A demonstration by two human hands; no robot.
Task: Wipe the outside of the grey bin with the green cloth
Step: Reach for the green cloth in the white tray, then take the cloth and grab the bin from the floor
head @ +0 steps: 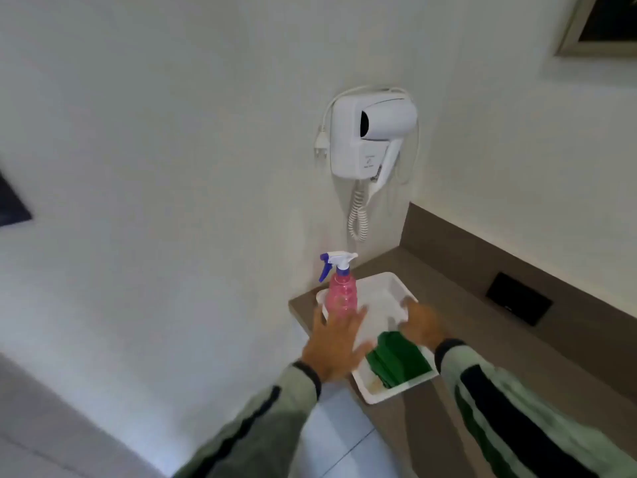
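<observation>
The green cloth (pixel 400 360) was seen bunched in the near end of a white tray (pixel 379 395), low and right of centre in the frame. The tray was set on the corner of a brown table (pixel 482 305), its near end reaching past the table's edge. No grey bin was caught anywhere in the view.

Just above the cloth, the right hand (pixel 422 326) was held over the tray's middle, knuckles up and fingers curled downward; it was blurred, so whether anything was gripped could not be told. The left hand (pixel 336 346) was spread wide open, fingers fanned, at the tray's left rim and just below a pink spray bottle (pixel 342 294). Whether the fingertips were touching the bottle could not be told. The bottle, topped with a white and blue trigger, was stood upright at the tray's far left corner. Pale green sleeves with dark stripes were seen running from both wrists to the bottom edge.

Further out, a white wall-mounted hair dryer (pixel 372 132) with a coiled cord was hung above the table, at centre frame. A dark socket plate (pixel 518 300) was set in the table's raised back edge at the right.
</observation>
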